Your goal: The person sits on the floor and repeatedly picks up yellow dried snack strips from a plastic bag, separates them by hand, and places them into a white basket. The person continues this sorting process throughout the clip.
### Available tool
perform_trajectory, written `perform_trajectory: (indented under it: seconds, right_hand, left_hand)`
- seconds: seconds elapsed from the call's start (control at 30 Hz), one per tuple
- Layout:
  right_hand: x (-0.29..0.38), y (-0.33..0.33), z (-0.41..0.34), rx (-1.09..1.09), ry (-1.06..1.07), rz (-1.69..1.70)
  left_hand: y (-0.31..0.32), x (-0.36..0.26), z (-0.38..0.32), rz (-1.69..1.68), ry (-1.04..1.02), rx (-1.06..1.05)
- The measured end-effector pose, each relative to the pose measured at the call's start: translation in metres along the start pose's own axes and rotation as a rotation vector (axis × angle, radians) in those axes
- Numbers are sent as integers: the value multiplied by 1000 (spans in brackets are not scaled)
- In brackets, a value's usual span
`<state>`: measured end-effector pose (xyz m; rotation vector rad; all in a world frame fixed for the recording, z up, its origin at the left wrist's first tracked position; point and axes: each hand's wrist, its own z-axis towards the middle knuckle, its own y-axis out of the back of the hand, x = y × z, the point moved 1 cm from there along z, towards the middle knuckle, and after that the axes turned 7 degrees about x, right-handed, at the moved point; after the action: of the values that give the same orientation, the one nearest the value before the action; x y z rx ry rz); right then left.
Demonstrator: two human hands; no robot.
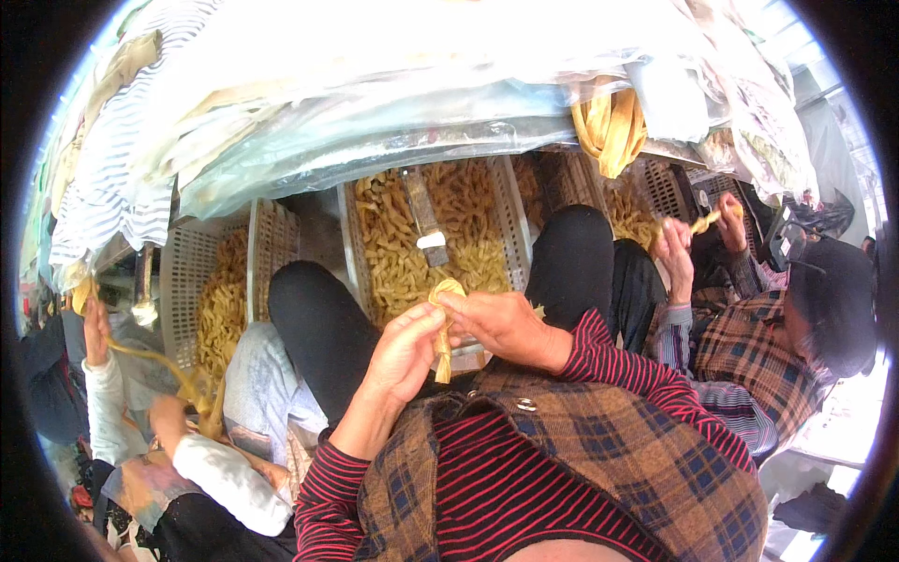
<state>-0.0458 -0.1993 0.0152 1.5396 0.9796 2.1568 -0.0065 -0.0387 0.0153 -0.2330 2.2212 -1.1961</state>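
Observation:
Between my hands, above my lap, is a yellow strip point(443, 357) of what looks like tofu skin, looped at the top with a short tail hanging down. My left hand point(402, 355) pinches it from the left with thumb and fingertips. From the other side, my right hand point(509, 327) grips it just below the loop; its curled fingers partly hide the strip. Beyond my hands stands a white plastic crate point(518, 223) holding many knotted yellow pieces point(393, 263).
A narrow bar point(420, 204) with a white band juts over the crate. Plastic sheeting point(393, 151) drapes the table edge, where a bundle of yellow strips point(609, 130) hangs. Another crate point(251, 267) stands left. Co-workers' hands point(676, 256) point(97, 329) handle strips on both sides.

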Motion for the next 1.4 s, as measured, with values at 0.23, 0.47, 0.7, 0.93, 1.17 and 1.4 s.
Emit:
perform_trajectory:
  seconds: [0.23, 0.47, 0.7, 0.93, 1.17, 1.4]
  right_hand:
    - [-3, -15, -13, 27, 51, 115]
    - [-9, -1, -8, -21, 71, 157]
    - [-12, 7, -5, -78, 234, -101]
    - [1, 13, 0, -176, 78, -125]
    - [-7, 0, -11, -182, -94, 15]
    - [-11, -1, -13, -104, -302, 465]
  left_hand:
    - [38, 20, 12, -134, -94, -141]
    - [32, 17, 1, -13, -78, 52]
    - [22, 17, -6, 309, 175, 77]
    - [27, 29, -4, 572, -168, -215]
    - [-2, 25, -15, 1084, -304, -199]
    - [7, 23, -9, 303, -84, -35]
